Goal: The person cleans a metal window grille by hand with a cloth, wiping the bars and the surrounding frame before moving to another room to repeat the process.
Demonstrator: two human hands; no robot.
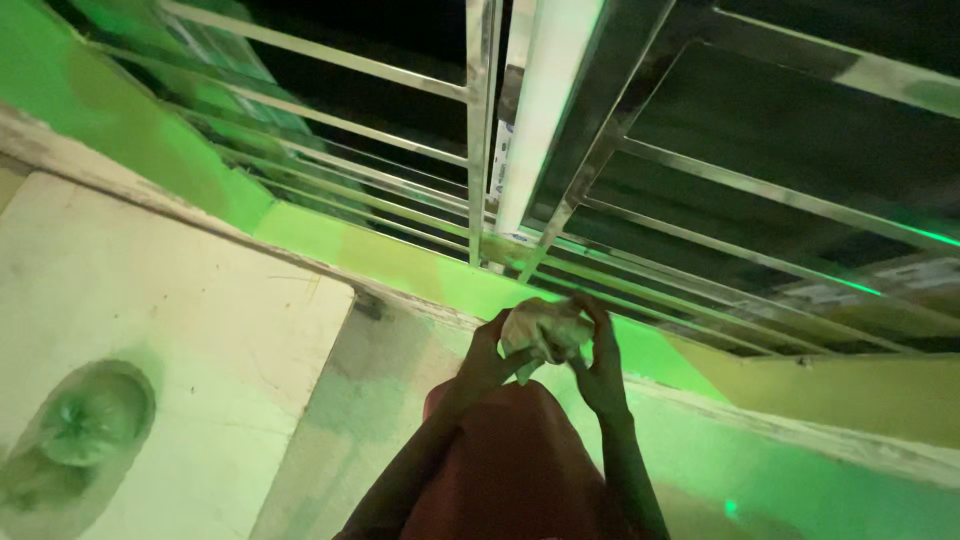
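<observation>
I look down and see both of my hands up in front of me, close to the shiny metal window bars (pixel 470 130). My left hand (pixel 487 355) and my right hand (pixel 600 365) are curled around a small crumpled pale cloth wad (pixel 545 332). The fingers are bent in tight on both sides, so the wad is squeezed between them. It sits just above the green-lit painted sill (pixel 400 265), near the bottom of the bars.

I think I am bunching or wringing this wad. To do it well, I should keep both hands close together and press evenly from each side, so no part slips out. I should hold it over the sill and not past the bars, because it could fall through the gaps.

Down to my left is a pale flat slab (pixel 180 300) with a round green plastic bottle bottom (pixel 90 420) resting at its edge. It is well apart from my hands.
</observation>
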